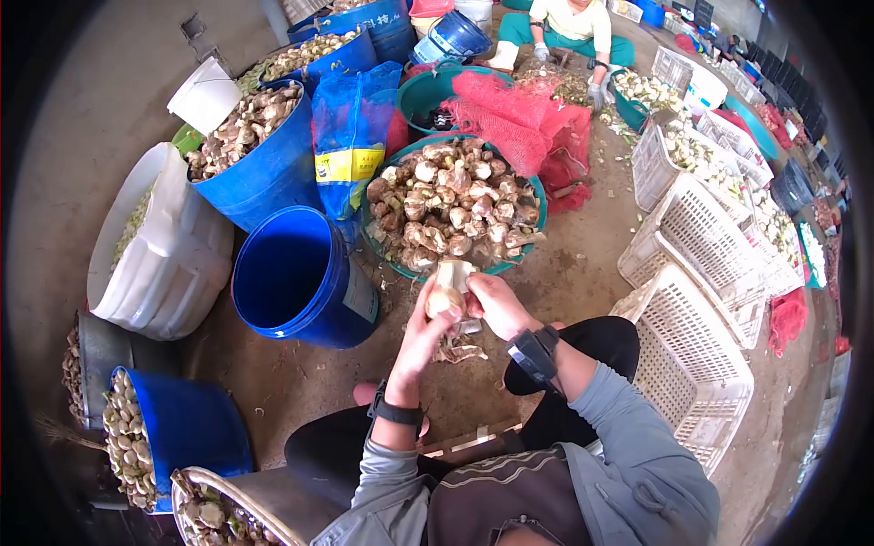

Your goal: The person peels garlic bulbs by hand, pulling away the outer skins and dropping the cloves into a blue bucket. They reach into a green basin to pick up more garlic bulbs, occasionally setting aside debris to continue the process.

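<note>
A seated person in a grey jacket (pixel 628 464) works over a peeled, pale bulb (pixel 445 303), held in front of the body at the near rim of a round green basin (pixel 543 205). The left hand (pixel 423 329) is curled around the bulb, its fingers closed on the rounded lower part. The right hand (pixel 497 307) is curled in a narrow grip at the bulb's upper side; whether it also grips a tool cannot be told. Dark bands circle both wrists.

Beyond the hands, the green basin brims with brown-skinned bulbs (pixel 455 196), and peelings (pixel 460 349) lie on the floor (pixel 569 273) below. To the left stands an open blue bucket (pixel 339 305), with a large white tub (pixel 187 264) beyond it and a blue barrel (pixel 264 173) heaped with more bulbs behind. A blue mesh bag (pixel 350 118) with a yellow label stands between that barrel and the basin, while red netting (pixel 510 114) spreads at the basin's far side.

To the right, a white plastic crate (pixel 692 364) sits beside the person's knee, with further crates lined up behind it, some filled with pale pieces. At the top, a co-worker (pixel 572 32) in a light top and green trousers sits on the ground, wearing gloves.
</note>
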Tool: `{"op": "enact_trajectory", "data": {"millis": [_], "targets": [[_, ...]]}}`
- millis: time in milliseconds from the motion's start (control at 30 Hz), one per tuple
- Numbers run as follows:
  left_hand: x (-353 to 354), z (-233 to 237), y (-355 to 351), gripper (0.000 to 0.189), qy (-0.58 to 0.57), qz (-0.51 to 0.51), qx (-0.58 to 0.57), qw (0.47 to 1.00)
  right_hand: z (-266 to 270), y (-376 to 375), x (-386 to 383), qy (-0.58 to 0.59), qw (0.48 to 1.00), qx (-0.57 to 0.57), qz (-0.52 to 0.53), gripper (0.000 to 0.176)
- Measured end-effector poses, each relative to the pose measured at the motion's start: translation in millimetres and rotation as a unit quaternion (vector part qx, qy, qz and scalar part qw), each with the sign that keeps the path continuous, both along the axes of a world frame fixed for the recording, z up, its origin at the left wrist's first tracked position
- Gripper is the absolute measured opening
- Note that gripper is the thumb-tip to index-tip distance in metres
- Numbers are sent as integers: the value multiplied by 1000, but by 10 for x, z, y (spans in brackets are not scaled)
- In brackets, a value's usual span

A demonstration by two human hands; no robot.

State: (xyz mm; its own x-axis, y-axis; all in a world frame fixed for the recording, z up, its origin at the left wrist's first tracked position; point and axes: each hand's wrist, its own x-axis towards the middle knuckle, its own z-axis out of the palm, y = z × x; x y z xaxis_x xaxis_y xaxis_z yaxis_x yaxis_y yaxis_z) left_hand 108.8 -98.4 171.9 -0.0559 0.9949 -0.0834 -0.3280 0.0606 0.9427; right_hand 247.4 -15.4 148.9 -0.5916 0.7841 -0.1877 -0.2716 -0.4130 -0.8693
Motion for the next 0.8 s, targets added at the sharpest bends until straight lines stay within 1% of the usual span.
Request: {"op": "enact_trajectory", "data": {"millis": [33,100,133,167,200,233,267,300,333,367,400,433,467,500,533,567,600,633,667,700,733,767,800], "targets": [[23,6,12,76,-7,18,28,999,-69,12,5,3,1000,-2,3,22],[55,-47,70,73,124,48,86,987,109,-9,-6,32,997,-53,39,28],[57,-72,91,73,125,48,83,988,218,-33,-11,15,998,7,62,29],[61,-94,107,72,72,29,79,994,127,26,-6,16,998,2,59,29],[77,-106,120,71,19,9,73,997,-7,100,-14,51,995,-39,79,28],[102,-112,157,67,-59,-4,78,995,-141,132,-4,86,988,-80,100,27],[111,-124,184,67,-171,-29,67,983,-119,105,-13,71,993,-71,66,24],[108,-130,197,67,-280,-52,56,957,-66,89,2,32,997,-55,51,24],[102,-129,203,68,-329,-49,45,942,-55,77,-1,23,999,-40,27,24],[152,-108,191,68,-329,-47,42,942,-51,68,-1,15,1000,-25,4,23],[226,-90,171,69,-127,61,57,988,-41,72,13,15,999,-29,4,23],[269,-89,164,70,83,163,69,981,-21,99,25,-14,1000,-2,-9,22],[248,-136,272,68,336,221,241,884,-5,104,32,-42,999,25,-22,21],[228,-177,269,51,456,257,237,819,13,72,28,-41,999,19,-23,21],[218,-215,241,46,275,233,166,918,44,51,10,-90,954,269,-95,20],[234,-158,232,42,81,198,87,973,69,47,-5,-132,840,502,-161,18],[227,-137,242,39,-32,176,55,982,67,30,-4,-133,841,499,-160,18],[248,-90,239,37,-89,162,12,983,68,20,-8,-78,905,402,-115,16],[251,-121,238,37,2,158,18,987,84,31,-19,-20,952,299,-69,16],[253,-139,237,37,94,152,25,984,113,47,-23,39,980,192,-22,18],[241,-150,229,35,96,132,-25,986,144,27,19,29,986,164,19,21],[243,-117,232,35,98,128,-21,987,138,20,21,31,985,166,15,21],[258,-93,244,35,158,186,63,968,129,26,31,12,981,195,17,22]]}}
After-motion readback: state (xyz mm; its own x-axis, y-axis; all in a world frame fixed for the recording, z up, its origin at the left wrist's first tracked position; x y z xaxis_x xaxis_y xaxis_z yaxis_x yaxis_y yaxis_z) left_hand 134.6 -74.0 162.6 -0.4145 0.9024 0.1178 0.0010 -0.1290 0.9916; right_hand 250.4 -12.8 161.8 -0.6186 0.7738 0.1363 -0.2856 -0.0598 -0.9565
